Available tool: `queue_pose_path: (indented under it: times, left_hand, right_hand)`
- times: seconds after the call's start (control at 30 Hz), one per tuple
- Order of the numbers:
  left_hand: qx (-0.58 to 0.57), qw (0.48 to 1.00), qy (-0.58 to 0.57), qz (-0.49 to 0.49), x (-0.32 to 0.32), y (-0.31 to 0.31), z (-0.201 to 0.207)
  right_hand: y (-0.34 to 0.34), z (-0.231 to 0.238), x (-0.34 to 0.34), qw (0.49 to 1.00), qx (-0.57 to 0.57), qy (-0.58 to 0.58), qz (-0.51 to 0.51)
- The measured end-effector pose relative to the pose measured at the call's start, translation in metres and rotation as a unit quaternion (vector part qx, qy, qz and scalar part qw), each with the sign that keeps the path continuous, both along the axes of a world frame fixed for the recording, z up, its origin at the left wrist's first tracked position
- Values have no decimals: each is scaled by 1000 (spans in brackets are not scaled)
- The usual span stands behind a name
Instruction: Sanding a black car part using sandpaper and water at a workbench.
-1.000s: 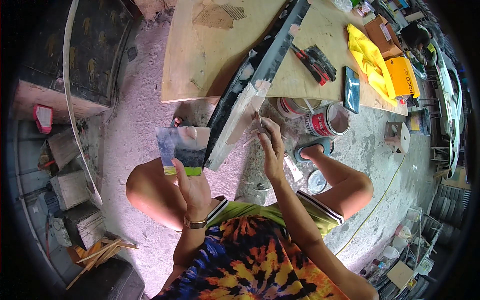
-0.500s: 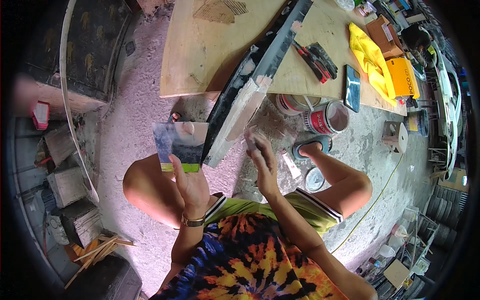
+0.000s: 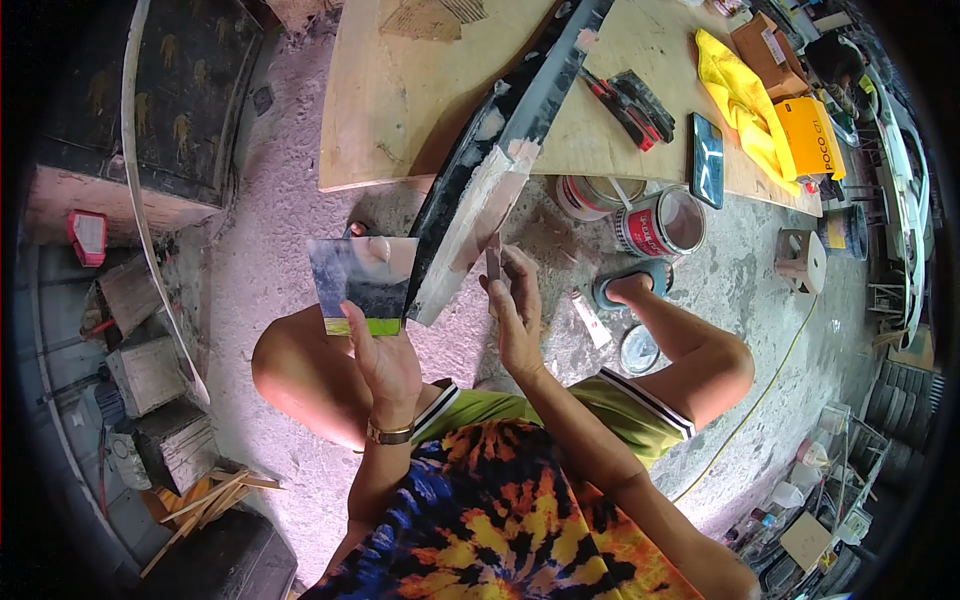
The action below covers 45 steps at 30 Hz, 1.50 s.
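My left hand [image 3: 383, 372] holds a square, mirror-like plate [image 3: 345, 275] from below, thumb over its near edge. A long black, bar-like part [image 3: 455, 185] slants from the wooden table over the near edge, its near end beside the plate. Pale grey and pinkish filler [image 3: 480, 215] covers much of that end. At the right side of this end is my right hand [image 3: 518, 325], fingers closed around a small flat scraper [image 3: 493, 263]. The scraper's tip is close to the filler; whether it touches, I cannot tell.
On the wooden table [image 3: 370, 110] lie a red-and-black tool [image 3: 628, 108], a phone [image 3: 706, 160], a yellow cloth [image 3: 735, 95] and a yellow box [image 3: 808, 135]. An open can [image 3: 665, 225] stands below its edge, near a tube [image 3: 590, 318] and a round lid [image 3: 640, 350].
My right hand has turned and moved slightly left, bringing the scraper upright beside the filled end. The left hand still holds the plate in nearly the same place.
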<state>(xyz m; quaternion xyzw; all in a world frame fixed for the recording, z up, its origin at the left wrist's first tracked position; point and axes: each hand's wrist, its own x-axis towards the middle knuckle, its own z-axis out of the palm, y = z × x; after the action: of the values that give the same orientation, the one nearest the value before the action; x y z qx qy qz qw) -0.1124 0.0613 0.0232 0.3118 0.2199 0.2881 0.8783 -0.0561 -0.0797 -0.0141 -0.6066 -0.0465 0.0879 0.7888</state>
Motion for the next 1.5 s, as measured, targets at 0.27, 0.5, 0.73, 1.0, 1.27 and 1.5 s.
queue_pose_path:
  times: [0.27, 0.5, 0.73, 1.0, 1.27, 1.5]
  left_hand:
    - [6, 1000, 1, 6, 0, 1, 3]
    - [9, 1000, 0, -8, 1, 0, 10]
    - [50, 995, 45, 71, -13, 10, 8]
    - [20, 998, 56, -34, -11, 9, 56]
    - [305, 946, 59, -93, -4, 6, 62]
    - [250, 957, 71, -133, 27, 5, 78]
  right_hand:
    - [-21, 14, -25, 988, -129, 17, 78]
    - [-72, 55, 33, 909, -377, -170, 53]
    - [-74, 117, 55, 986, -99, 42, 123]
    - [-33, 131, 36, 939, 17, -238, 248]
    - [-76, 142, 54, 849, -356, -313, 234]
    - [-57, 190, 61, 722, -443, -465, 258]
